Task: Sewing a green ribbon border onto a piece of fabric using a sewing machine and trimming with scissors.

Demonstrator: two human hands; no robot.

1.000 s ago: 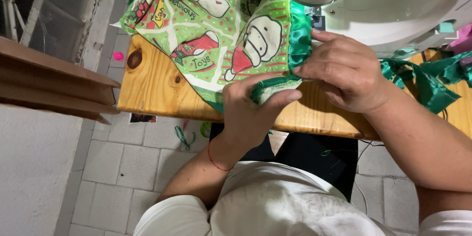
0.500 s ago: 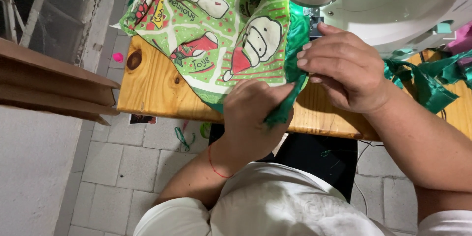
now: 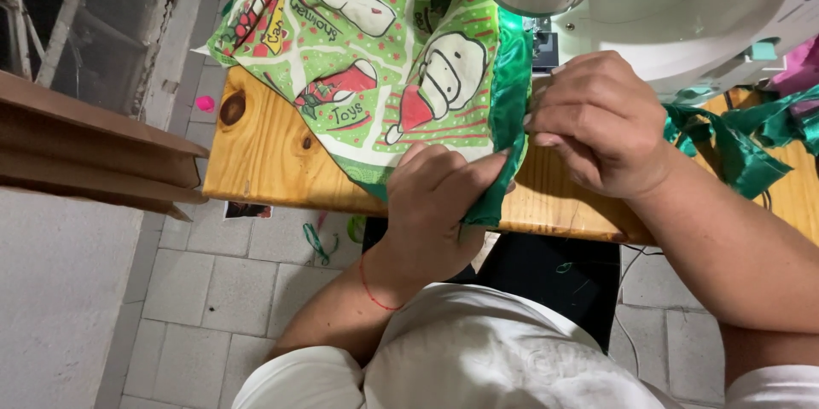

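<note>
A green printed cloth with snowmen, a stocking and a candy cane lies on a wooden table. A shiny green satin ribbon runs along its right edge toward the needle area of a white sewing machine. My left hand pinches the ribbon and cloth edge at the table's front edge. Just under the machine head, my right hand presses on the ribbon, fingers curled around it.
More green satin ribbon trails over the table at the right. A brown wooden board juts in from the left. Thread scraps and a small pink object lie on the tiled floor.
My left hand has slid down the ribbon to the table's front edge, pulling the trim straighter. My right hand has shifted slightly toward the machine.
</note>
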